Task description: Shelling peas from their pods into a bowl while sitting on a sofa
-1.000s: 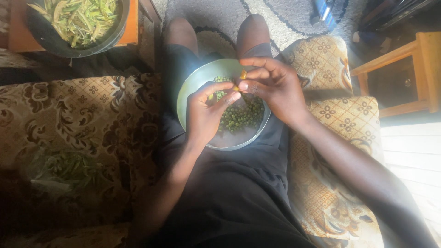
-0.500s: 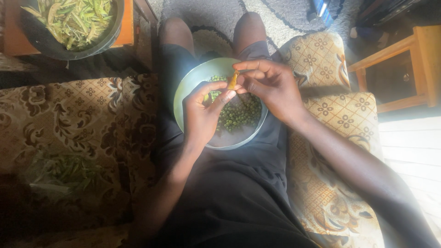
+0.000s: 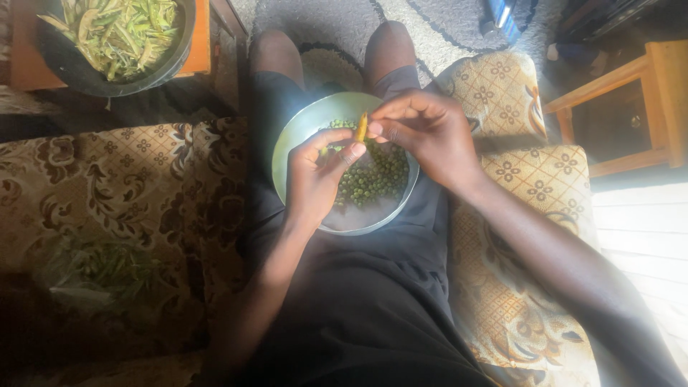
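A pale green bowl (image 3: 297, 136) rests on my lap with several shelled green peas (image 3: 376, 179) in it. Above the bowl, both hands pinch one yellowish-green pea pod (image 3: 361, 127). My left hand (image 3: 315, 175) grips its lower end with thumb and fingers. My right hand (image 3: 423, 129) holds the upper end from the right. The lower part of the pod is hidden behind my left fingers.
A dark bowl (image 3: 72, 68) heaped with pea pods stands on an orange wooden stool (image 3: 201, 39) at the top left. A clear bag of green pods (image 3: 100, 269) lies on the patterned sofa (image 3: 136, 179) to my left. A wooden side table (image 3: 645, 107) stands at the right.
The pod has turned more upright between my fingers, and both hands have shifted slightly over the bowl. The view has drifted a little.
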